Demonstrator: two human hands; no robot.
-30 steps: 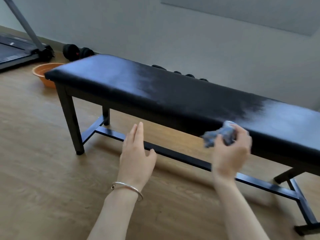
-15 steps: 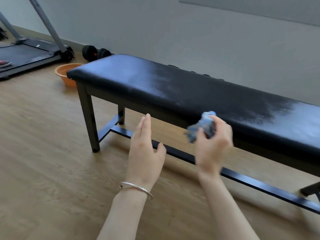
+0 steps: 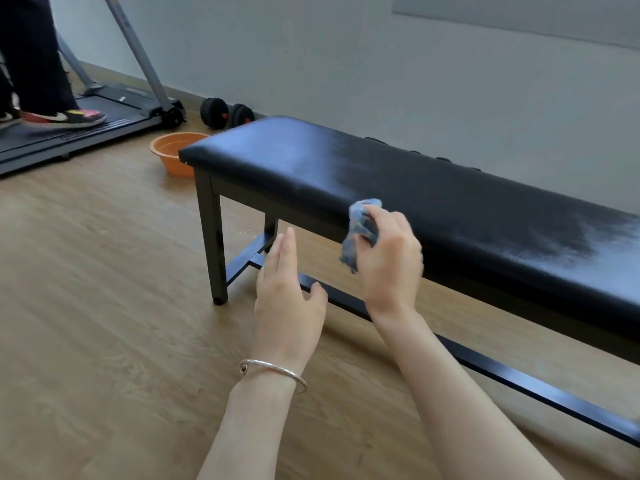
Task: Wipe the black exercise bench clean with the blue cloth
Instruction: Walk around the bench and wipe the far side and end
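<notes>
Gripping bunched blue cloth (image 3: 360,230), right hand (image 3: 388,261) fingers closed, near black bench (image 3: 450,209) front edge; left hand (image 3: 287,299) fingers spread, empty

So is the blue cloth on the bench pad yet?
Cannot tell. In the head view the blue cloth, bunched in the right hand, overlaps the bench front edge, but one angle shows neither contact nor gap.

A single head-worn camera looks forward and down from above the wooden floor (image 3: 86,323), just in front of the bench (image 3: 450,209). It faces the bench's long front edge at a slant, with the left end farther off and the right end running out of frame. Both forearms enter from the bottom, close to the lens.
</notes>
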